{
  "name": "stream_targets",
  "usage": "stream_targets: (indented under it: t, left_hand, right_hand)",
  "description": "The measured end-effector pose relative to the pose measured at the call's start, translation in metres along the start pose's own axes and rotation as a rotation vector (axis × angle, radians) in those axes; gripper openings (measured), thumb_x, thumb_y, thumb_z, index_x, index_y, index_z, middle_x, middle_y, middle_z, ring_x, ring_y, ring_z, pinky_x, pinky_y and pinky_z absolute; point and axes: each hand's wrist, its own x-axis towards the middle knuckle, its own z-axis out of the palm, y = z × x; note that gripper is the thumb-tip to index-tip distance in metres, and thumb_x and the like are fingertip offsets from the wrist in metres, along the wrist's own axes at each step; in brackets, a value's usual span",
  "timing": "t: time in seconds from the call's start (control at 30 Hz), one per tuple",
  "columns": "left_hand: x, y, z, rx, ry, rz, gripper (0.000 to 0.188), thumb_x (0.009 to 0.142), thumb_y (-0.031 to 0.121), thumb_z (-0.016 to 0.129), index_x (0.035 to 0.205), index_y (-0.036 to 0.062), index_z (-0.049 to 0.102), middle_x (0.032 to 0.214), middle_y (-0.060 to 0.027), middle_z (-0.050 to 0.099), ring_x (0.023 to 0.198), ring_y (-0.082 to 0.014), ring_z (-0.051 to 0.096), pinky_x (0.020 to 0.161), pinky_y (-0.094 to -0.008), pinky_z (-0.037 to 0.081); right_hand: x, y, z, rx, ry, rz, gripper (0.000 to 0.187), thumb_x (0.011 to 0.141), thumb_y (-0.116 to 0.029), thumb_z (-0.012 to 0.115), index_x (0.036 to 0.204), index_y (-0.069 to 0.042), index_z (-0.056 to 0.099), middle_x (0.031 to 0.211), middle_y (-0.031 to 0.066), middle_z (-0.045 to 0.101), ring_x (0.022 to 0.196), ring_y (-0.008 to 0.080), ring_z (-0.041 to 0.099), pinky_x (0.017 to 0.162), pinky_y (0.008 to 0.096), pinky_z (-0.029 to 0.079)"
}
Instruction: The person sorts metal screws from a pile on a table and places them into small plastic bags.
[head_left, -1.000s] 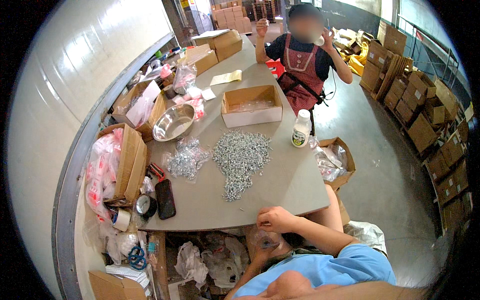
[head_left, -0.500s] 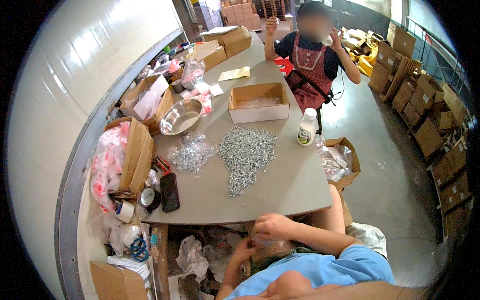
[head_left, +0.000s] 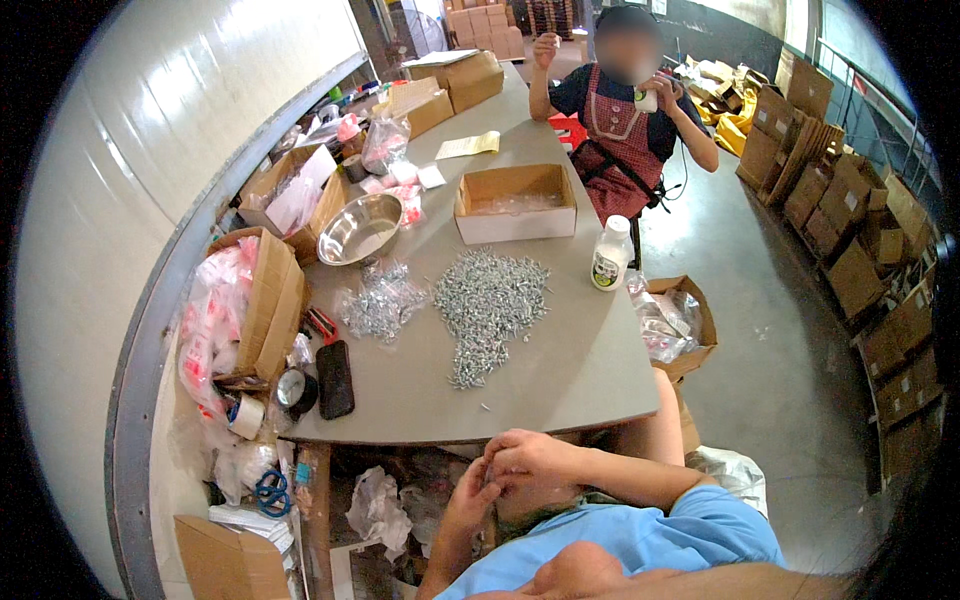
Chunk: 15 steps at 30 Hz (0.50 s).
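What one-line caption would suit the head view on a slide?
Left hand and right hand together by the near edge of a gray table bearing heaped metal parts and an open box.

Screws [head_left: 490,300] silver, table [head_left: 585,365] grey.
Sleeve [head_left: 715,520] light blue; phone [head_left: 335,380] black; scissors [head_left: 273,495] blue; bottle [head_left: 610,258] white; open box [head_left: 515,227] white outside, brown within; slip [head_left: 465,146] pale yellow; apron [head_left: 610,112] fine red check, white trim.

wide fisheye from the head, facing down, hands [head_left: 528,457] close, table [head_left: 575,375] beyond
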Motion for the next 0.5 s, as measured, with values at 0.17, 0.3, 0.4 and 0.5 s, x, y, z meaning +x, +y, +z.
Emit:
stream_targets:
  t: [0.17, 0.3, 0.4, 0.5]
  left_hand:
    - [0.006, 0.024, 0.007, 0.251, 0.018, 0.023, 0.037, 0.087, 0.015, 0.065, 0.116, -0.0021, 0.052, 0.103, -0.0042, 0.061, 0.090, -0.0113, 0.057, 0.082, -0.0253, 0.047]
    - [0.024, 0.032, 0.007, 0.282, 0.081, 0.011, 0.027, 0.087, 0.012, 0.064, 0.110, -0.0011, 0.057, 0.096, -0.0033, 0.062, 0.083, -0.0089, 0.057, 0.074, -0.0240, 0.048]
    - [0.036, 0.033, 0.000, 0.348, 0.067, -0.007, 0.024, 0.086, 0.009, 0.063, 0.107, -0.0005, 0.057, 0.091, -0.0023, 0.062, 0.079, -0.0077, 0.056, 0.071, -0.0227, 0.047]
    - [0.043, 0.030, 0.007, 0.326, 0.072, 0.017, 0.018, 0.085, 0.005, 0.062, 0.101, 0.0005, 0.056, 0.085, -0.0012, 0.061, 0.075, -0.0066, 0.055, 0.067, -0.0215, 0.046]
  right_hand:
    - [0.000, 0.001, -0.016, 0.169, 0.040, 0.325, 0.013, 0.081, -0.014, 0.064, 0.087, -0.003, 0.064, 0.087, 0.0148, 0.063, 0.081, 0.0301, 0.062, 0.072, 0.0386, 0.049]
    - [0.002, 0.012, -0.023, 0.158, 0.139, 0.199, 0.016, 0.084, -0.014, 0.063, 0.092, -0.001, 0.065, 0.087, 0.0159, 0.064, 0.081, 0.0305, 0.062, 0.073, 0.0370, 0.049]
    - [0.002, 0.020, -0.030, 0.254, 0.087, 0.167, 0.019, 0.087, -0.015, 0.057, 0.095, 0.001, 0.063, 0.097, 0.0161, 0.063, 0.091, 0.0302, 0.061, 0.079, 0.0369, 0.048]
    - [-0.002, 0.028, -0.040, 0.251, -0.014, 0.120, 0.019, 0.088, -0.013, 0.054, 0.098, 0.001, 0.063, 0.102, 0.0165, 0.062, 0.094, 0.0303, 0.060, 0.080, 0.0372, 0.047]
